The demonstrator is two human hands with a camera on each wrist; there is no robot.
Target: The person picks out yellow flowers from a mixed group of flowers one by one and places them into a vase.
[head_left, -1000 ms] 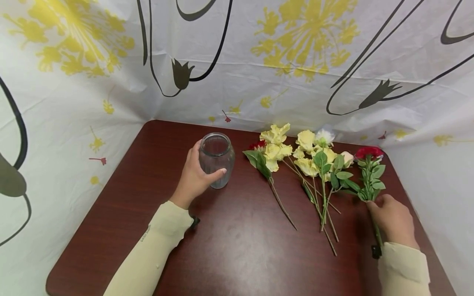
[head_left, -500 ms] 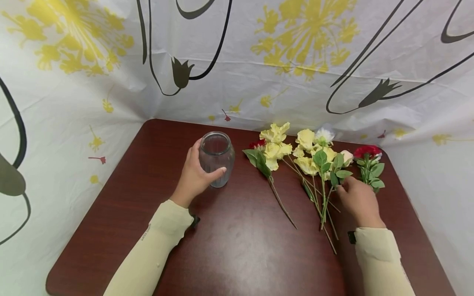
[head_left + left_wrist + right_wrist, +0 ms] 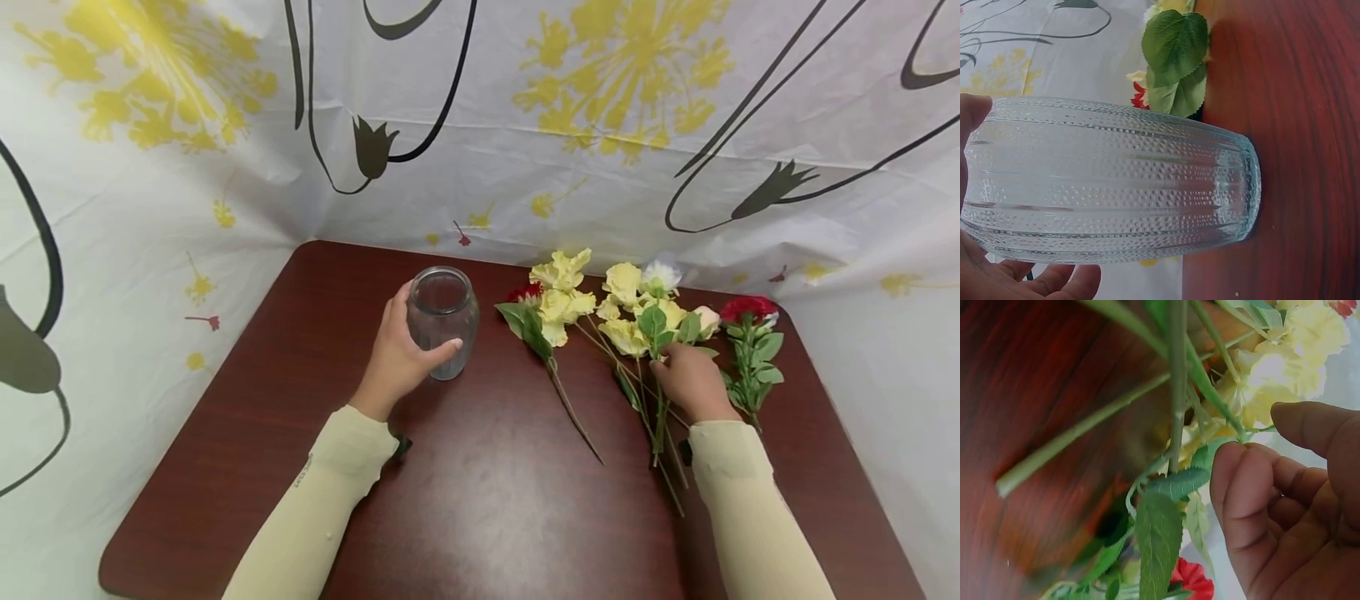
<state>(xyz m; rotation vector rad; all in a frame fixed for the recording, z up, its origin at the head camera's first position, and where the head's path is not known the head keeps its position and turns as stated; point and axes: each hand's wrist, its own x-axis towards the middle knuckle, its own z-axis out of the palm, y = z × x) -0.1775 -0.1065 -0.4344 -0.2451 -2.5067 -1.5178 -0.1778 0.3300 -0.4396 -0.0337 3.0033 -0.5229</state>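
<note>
A clear, ribbed glass vase stands upright at the table's centre left. My left hand grips its side, thumb in front and fingers behind. In the left wrist view the textured vase lies sideways across the picture, its base at the table. My right hand reaches in among the stems of the flowers at the right, close under a green leaf. In the right wrist view the thumb stands apart from the bent fingers, beside a green stem and leaves.
Yellow flowers and a white flower lie at the back right, stems toward me. A leafy red rose lies at the far right. A separate leafy stem lies nearer the vase. White patterned sheeting borders the table.
My right hand has let go of the red rose's stem and moved left to the stems of the yellow flowers. The left hand and the vase have stayed in place.
</note>
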